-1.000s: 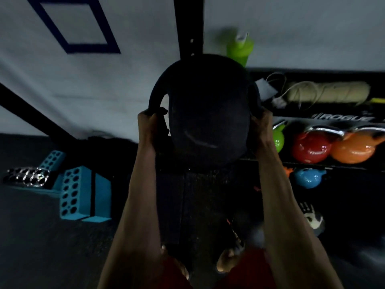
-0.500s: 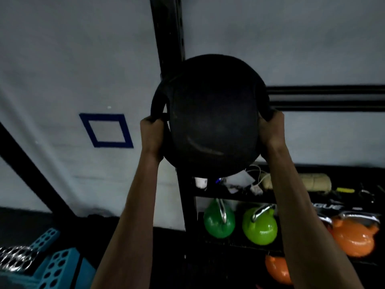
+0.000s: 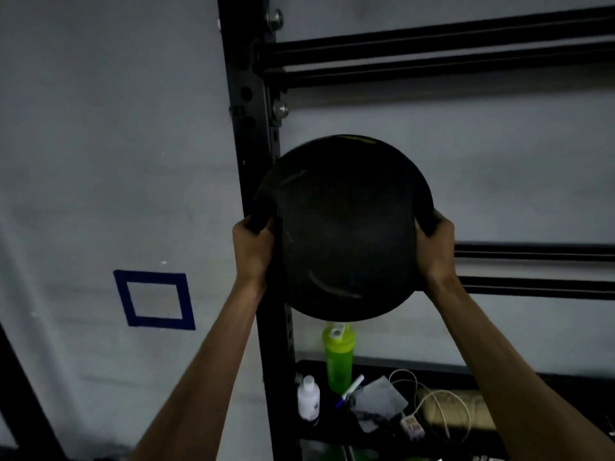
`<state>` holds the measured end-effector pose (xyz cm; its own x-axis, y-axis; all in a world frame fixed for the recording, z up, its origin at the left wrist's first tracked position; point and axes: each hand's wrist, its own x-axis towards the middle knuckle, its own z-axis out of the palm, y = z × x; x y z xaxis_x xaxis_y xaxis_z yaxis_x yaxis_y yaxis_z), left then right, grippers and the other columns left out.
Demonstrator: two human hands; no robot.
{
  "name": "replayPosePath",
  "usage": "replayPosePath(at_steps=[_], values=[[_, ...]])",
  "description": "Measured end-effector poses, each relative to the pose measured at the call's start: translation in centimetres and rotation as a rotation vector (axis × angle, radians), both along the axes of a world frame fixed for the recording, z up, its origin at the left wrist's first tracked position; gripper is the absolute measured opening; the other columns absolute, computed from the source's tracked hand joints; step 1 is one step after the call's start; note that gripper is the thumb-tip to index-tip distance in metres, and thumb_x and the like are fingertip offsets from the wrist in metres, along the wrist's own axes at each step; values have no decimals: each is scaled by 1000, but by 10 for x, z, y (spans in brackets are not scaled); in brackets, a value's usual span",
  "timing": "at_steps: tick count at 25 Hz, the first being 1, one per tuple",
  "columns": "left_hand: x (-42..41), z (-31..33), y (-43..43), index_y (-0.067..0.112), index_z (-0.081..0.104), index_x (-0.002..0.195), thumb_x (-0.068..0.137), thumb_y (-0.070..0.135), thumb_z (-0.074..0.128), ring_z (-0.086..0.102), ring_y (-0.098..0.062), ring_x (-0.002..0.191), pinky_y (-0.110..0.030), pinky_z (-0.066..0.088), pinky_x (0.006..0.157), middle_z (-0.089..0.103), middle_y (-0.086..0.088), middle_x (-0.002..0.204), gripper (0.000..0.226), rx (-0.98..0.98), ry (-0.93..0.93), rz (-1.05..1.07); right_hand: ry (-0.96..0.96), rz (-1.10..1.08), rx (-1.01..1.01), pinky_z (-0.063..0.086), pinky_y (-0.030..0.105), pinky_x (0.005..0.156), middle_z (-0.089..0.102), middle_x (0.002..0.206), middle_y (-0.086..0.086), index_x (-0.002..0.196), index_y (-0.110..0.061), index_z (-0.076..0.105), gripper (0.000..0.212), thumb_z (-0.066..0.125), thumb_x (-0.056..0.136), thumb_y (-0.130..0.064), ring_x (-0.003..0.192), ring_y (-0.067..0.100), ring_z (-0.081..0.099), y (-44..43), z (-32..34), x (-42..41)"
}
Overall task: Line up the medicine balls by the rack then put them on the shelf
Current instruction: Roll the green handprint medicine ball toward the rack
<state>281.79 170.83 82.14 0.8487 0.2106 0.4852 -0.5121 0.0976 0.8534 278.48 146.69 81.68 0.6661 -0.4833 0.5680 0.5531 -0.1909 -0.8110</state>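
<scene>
You've raised the medicine ball higher; left hand and right hand grip its handles, probably nearing the rack rails.

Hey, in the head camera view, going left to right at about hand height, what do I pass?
Blue tape square → left hand → medicine ball → right hand → rack rails.

A black medicine ball, yellow-green marking on top, against a black rack; left, a blue taped square on the pale grey wall; below, a lime-green bottle.
</scene>
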Motion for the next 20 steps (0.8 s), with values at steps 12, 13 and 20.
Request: replayPosePath(at_steps=[12, 13, 20], values=[[89, 4, -37, 6, 49, 146, 96, -6, 60, 49, -14, 137, -41, 39, 117, 55, -4, 145, 52, 114, -500, 158, -77, -14, 50, 40, 11, 54, 54, 54, -25, 72, -23, 49, 38, 46, 100, 4, 53, -6, 49, -26, -2, 75], [94, 4, -37, 6, 48, 146, 97, -6, 58, 49, -15, 138, -44, 39, 117, 54, -4, 145, 52, 125, -538, 170, -81, -19, 38, 41, 13, 55, 56, 57, -24, 74, -21, 51, 35, 49, 100, 2, 54, -6, 49, -27, -1, 78], [112, -5, -29, 9, 50, 144, 98, 2, 48, 49, -25, 126, -47, 40, 110, 58, -8, 132, 47, 286, -570, 487, -26, 25, -85, 43, 17, 53, 58, 70, -2, 82, -14, 59, 19, 58, 100, -10, 54, -4, 51, -28, 14, 103]])
